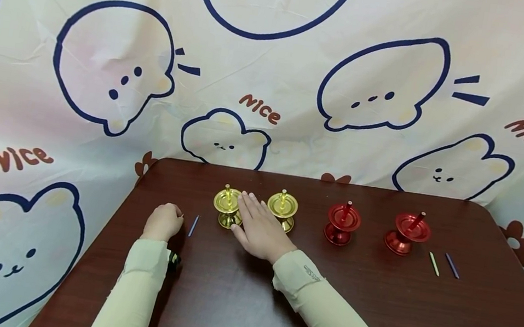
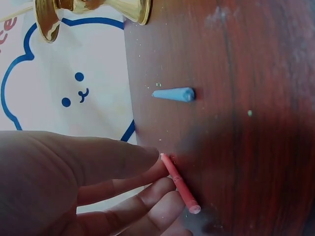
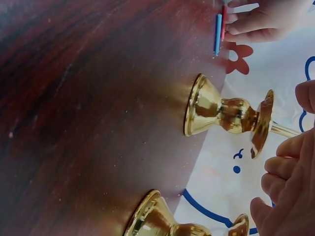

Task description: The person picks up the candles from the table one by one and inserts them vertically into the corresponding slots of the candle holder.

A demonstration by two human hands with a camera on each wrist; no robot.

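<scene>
The left hand (image 1: 163, 221) pinches a red candle (image 2: 180, 184) (blue candle (image 2: 173, 94) beside it), while the right hand (image 1: 259, 227) lies flat, fingers straight, between two gold holders (image 1: 228, 206) on the bench (image 1: 372, 310).

Over on the right of the dark wooden table (image 1: 272, 308), two red candle holders stand side by side but apart. The nearer-centre red holder (image 1: 343, 224) carries a red stick standing upright, while the outer red holder (image 1: 407, 233) has its red stick leaning. Just right of that one, a yellow-green stick (image 1: 434, 263) and a dark blue stick (image 1: 452, 265) lie flat, close together. Far left, a light blue stick (image 1: 193, 225) lies alone. Behind it all hangs a cartoon-bear cloth (image 1: 273, 76) printed "Nice".
</scene>
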